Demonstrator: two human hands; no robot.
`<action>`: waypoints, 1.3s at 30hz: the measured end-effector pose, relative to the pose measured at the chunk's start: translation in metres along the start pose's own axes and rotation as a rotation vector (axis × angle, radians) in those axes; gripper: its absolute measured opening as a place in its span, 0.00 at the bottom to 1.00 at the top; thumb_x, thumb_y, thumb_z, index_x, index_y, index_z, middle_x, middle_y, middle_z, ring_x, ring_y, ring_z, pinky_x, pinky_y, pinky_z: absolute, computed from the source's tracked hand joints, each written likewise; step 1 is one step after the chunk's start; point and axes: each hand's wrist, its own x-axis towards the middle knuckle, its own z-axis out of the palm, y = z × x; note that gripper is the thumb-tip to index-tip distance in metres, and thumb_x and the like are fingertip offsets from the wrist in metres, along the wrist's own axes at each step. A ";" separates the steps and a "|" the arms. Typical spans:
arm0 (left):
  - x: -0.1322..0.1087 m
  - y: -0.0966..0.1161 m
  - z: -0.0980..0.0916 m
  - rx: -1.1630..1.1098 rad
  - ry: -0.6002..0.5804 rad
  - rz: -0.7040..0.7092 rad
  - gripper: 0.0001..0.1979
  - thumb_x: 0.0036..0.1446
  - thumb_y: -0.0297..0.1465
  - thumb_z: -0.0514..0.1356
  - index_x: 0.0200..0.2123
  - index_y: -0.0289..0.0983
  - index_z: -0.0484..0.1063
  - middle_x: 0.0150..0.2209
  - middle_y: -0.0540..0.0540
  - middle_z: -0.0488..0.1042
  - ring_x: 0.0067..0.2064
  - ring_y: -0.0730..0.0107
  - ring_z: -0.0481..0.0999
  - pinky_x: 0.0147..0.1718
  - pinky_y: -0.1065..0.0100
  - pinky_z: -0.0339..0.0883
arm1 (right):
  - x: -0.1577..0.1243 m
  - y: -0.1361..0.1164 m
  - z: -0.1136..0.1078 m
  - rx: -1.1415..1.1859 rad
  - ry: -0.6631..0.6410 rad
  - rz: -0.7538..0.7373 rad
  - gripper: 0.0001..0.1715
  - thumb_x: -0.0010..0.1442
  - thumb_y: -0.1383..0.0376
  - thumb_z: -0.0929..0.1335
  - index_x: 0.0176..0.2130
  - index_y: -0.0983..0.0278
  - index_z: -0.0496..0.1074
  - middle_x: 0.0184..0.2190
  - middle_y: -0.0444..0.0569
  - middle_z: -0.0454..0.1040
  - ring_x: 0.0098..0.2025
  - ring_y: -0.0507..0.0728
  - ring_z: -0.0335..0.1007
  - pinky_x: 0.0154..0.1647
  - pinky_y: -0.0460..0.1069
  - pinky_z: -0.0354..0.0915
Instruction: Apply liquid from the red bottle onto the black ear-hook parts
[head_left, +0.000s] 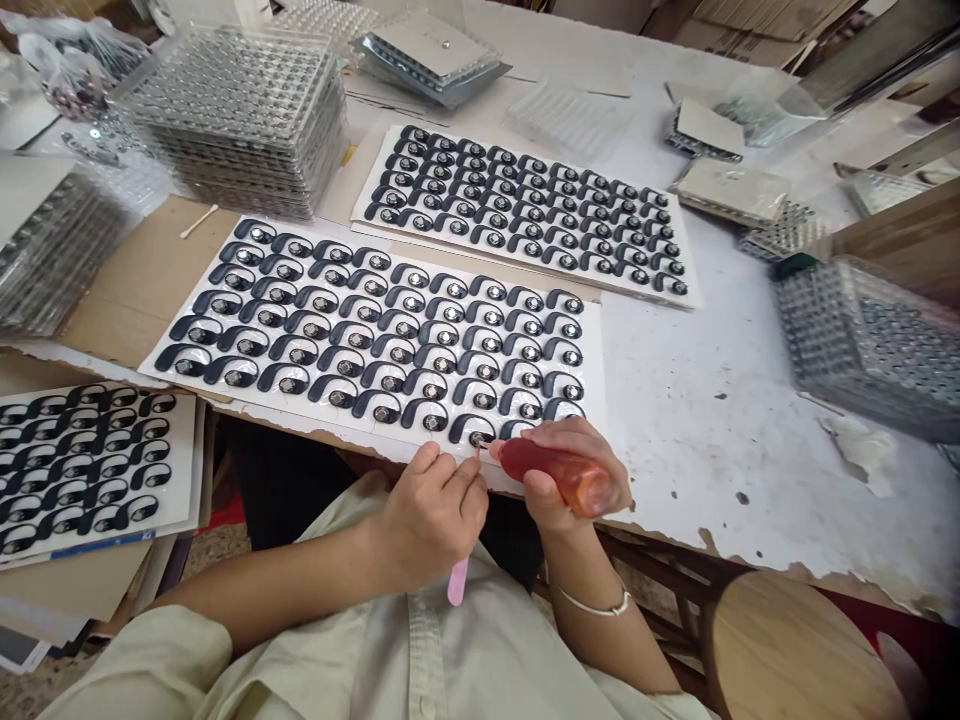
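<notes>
Left hand (pixel 435 510) at the near edge of the worktop (pixel 712 420), its grip clenched around a thin pink stick (pixel 457 582). The stick's smooth, flat lower end pokes out below the palm, and its fine upper tip sits at the near row of the near sheet (pixel 592 340). Right hand (pixel 570 480) is just beside it on the right, almost touching. Its grip grasps an orange-red tool (pixel 555 472), glossy and translucent with a rounded barrel, its narrower end pointing left toward the stick tip. Both tips meet at one black hook part (pixel 476 432) in the sheet's near row; whether they touch it is too small to tell. Near sheet: white, flat, rectangular, covered in rows of black curved ear-hook shapes, each with a shiny round metallic centre, and it lies on brown cardboard (pixel 127 290). A second, similar sheet (pixel 691 288) lies farther back, and a third (pixel 184 470) lies low at near left. Far left is a stack of clear ribbed plastic trays (pixel 240 110); a similar clear gridded stack (pixel 862 340) stands at right. Worktop surface is white, matte and speckled, chipped along its near edge. A thin silvery bracelet (pixel 596 607) is on the right wrist. A round wooden stool (pixel 795 650) stands at near right.
</notes>
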 end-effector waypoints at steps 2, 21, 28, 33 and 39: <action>0.000 0.000 0.001 -0.005 -0.004 -0.004 0.06 0.57 0.19 0.55 0.32 0.29 0.72 0.34 0.37 0.78 0.27 0.65 0.66 0.30 0.63 0.60 | 0.000 0.000 0.000 -0.012 0.000 -0.008 0.13 0.56 0.56 0.70 0.37 0.62 0.69 0.26 0.45 0.73 0.25 0.55 0.70 0.22 0.52 0.68; 0.000 0.001 0.001 -0.003 0.005 -0.002 0.06 0.57 0.18 0.55 0.31 0.28 0.72 0.35 0.35 0.78 0.28 0.65 0.66 0.29 0.63 0.58 | 0.000 0.003 0.001 -0.033 0.029 -0.067 0.14 0.55 0.58 0.71 0.38 0.64 0.70 0.27 0.46 0.73 0.26 0.55 0.69 0.21 0.50 0.66; 0.001 0.001 -0.002 0.015 -0.015 -0.001 0.06 0.58 0.19 0.55 0.32 0.28 0.72 0.36 0.37 0.78 0.28 0.66 0.67 0.30 0.63 0.60 | 0.000 0.003 0.001 -0.089 0.051 -0.072 0.14 0.55 0.56 0.70 0.38 0.62 0.70 0.26 0.45 0.73 0.24 0.54 0.69 0.20 0.50 0.65; 0.002 0.001 -0.003 0.009 -0.019 0.003 0.07 0.58 0.18 0.55 0.32 0.28 0.72 0.35 0.36 0.78 0.28 0.65 0.67 0.29 0.63 0.60 | -0.001 0.003 0.000 -0.135 0.059 -0.088 0.15 0.56 0.54 0.70 0.39 0.61 0.69 0.25 0.44 0.73 0.24 0.55 0.69 0.20 0.51 0.66; 0.003 0.001 -0.004 0.005 -0.026 0.007 0.06 0.57 0.17 0.56 0.32 0.28 0.72 0.35 0.37 0.78 0.27 0.66 0.67 0.29 0.63 0.60 | -0.004 0.005 -0.002 -0.134 0.080 -0.072 0.15 0.55 0.55 0.70 0.39 0.60 0.69 0.25 0.44 0.72 0.23 0.55 0.68 0.19 0.51 0.66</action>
